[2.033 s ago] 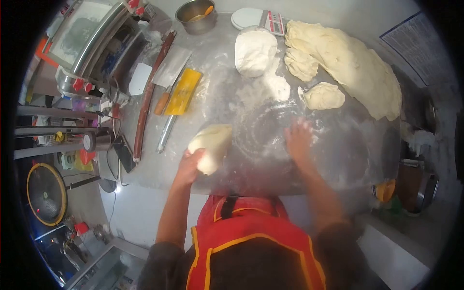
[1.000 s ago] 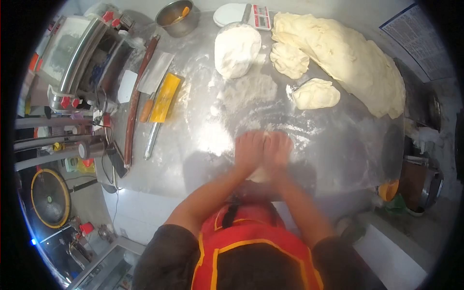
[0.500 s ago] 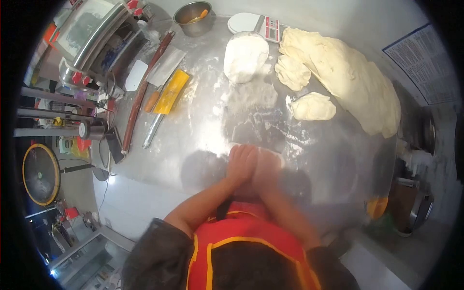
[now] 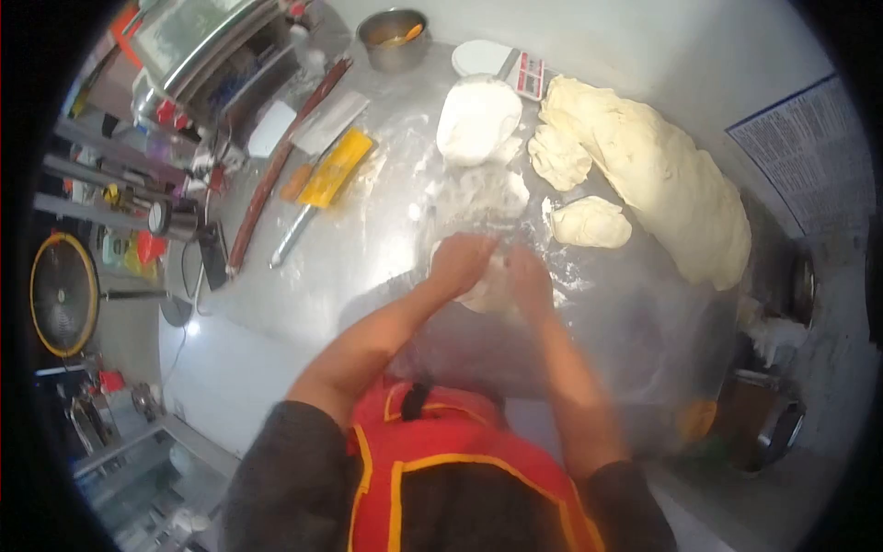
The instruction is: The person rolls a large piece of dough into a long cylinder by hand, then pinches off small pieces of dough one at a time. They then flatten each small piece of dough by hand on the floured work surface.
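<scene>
A flattened piece of dough (image 4: 489, 293) lies on the metal table in front of me, partly covered by my hands. My left hand (image 4: 463, 261) is closed at its far left edge, fingers curled. On the right side my right hand (image 4: 531, 278), slightly blurred, is closed on the same dough. Just beyond them flour (image 4: 474, 193) is scattered on the metal. Farther off is a white mound of flour (image 4: 476, 120). Two smaller dough pieces, one round (image 4: 559, 156) and one flatter (image 4: 591, 223), rest beside a large dough mass (image 4: 658, 175).
At the back stand a metal pot (image 4: 394, 41) and a kitchen scale (image 4: 492, 63). To the left lie a long wooden rod (image 4: 276, 175), a white scraper (image 4: 272, 129), a broad metal blade (image 4: 329, 122) and a yellow-bladed tool (image 4: 336, 168). The table (image 4: 598, 340) extends right.
My hands, pressed together on the dough before, have separated and moved away from my body to the dough's far part. The whole view has shifted slightly.
</scene>
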